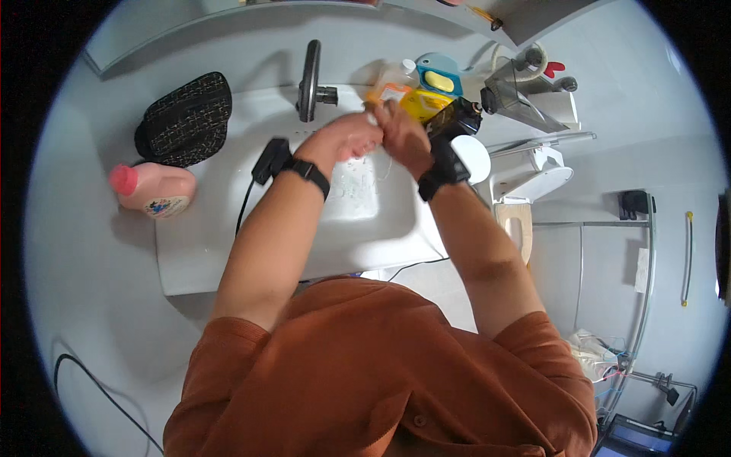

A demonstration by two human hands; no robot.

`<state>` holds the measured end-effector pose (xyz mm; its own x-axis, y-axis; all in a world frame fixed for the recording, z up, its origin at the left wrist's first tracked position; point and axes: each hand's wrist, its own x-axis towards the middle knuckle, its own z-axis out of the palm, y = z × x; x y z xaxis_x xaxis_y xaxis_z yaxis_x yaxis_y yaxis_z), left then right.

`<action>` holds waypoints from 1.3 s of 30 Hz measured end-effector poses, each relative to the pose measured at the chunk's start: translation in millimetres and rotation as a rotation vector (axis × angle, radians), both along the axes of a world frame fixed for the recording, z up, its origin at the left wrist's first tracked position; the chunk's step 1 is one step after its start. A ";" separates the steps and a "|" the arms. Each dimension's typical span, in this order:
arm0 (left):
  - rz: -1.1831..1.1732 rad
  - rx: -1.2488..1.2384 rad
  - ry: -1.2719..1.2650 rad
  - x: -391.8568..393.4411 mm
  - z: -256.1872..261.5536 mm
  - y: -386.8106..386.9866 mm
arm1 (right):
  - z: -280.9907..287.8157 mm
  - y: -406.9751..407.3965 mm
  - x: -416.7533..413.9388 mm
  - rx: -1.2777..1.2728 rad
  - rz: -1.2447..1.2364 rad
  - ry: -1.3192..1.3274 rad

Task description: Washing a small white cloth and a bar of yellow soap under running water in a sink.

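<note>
My left hand (355, 137) and my right hand (404, 136) meet above the right back part of a white washbasin (240, 240). Their fingers are blurred and overlap, and a small white patch shows between them. Whether either holds something cannot be made out. Just behind the hands stand a clear bottle with an orange label (394, 83) and a yellow package (425, 104). Beside my right hand is a black bottle (453, 119). A dark faucet (310, 83) rises left of the hands. Water or suds show on the basin floor below them.
At left are a pink jug (157, 187) and a black woven bag (191, 123). Behind the yellow package, yellow soap (439, 81) lies in a blue dish (451, 68). A white round lid (471, 159) sits at right, near a toilet (514, 185). A cabinet edge (228, 16) overhangs the back.
</note>
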<state>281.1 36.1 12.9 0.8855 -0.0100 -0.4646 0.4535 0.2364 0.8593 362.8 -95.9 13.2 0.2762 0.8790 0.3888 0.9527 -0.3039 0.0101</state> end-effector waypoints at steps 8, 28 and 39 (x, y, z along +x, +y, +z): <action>0.194 1.285 -0.271 91.3 6.1 -18.2 | 32.0 23.8 87.3 -0.229 -0.135 -0.005; -0.081 -0.578 0.237 -64.1 -25.4 -24.2 | -2.5 -45.7 -42.0 -0.015 0.355 0.162; -0.252 1.129 0.154 -79.7 -38.4 -41.3 | -23.5 -15.3 -74.5 -0.392 0.117 0.281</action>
<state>201.4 -5.2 -25.5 0.8507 0.3105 -0.4242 0.4967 -0.7391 0.4551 288.3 -111.3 -10.3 0.2133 0.9756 -0.0529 0.9626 -0.2191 -0.1595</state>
